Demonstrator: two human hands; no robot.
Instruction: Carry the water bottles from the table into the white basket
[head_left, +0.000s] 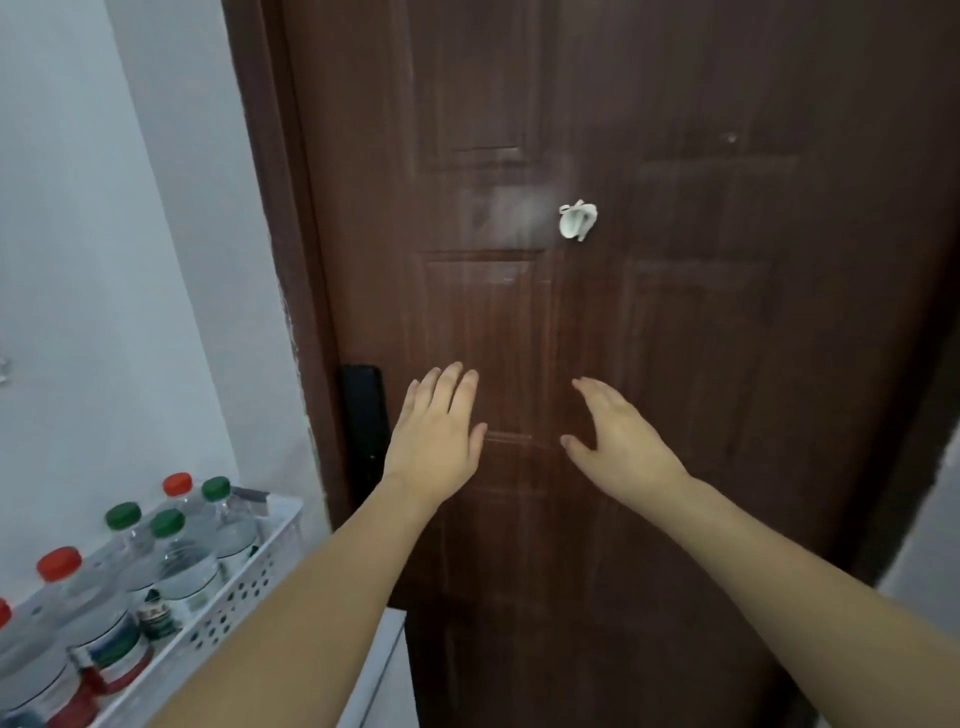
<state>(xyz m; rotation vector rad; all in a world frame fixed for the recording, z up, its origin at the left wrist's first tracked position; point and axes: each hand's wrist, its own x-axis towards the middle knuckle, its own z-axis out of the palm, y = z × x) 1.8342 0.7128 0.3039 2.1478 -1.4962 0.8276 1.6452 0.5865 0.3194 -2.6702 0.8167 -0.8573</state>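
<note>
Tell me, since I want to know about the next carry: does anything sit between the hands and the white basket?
Nothing visible does. Both the left hand and right hand are empty before the door; the white basket with bottles lies lower left.

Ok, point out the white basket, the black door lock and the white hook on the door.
white basket (244, 597), head view, on its perforated side wall.
black door lock (365, 415), head view, middle of its panel.
white hook (576, 221), head view, on its body.
</note>
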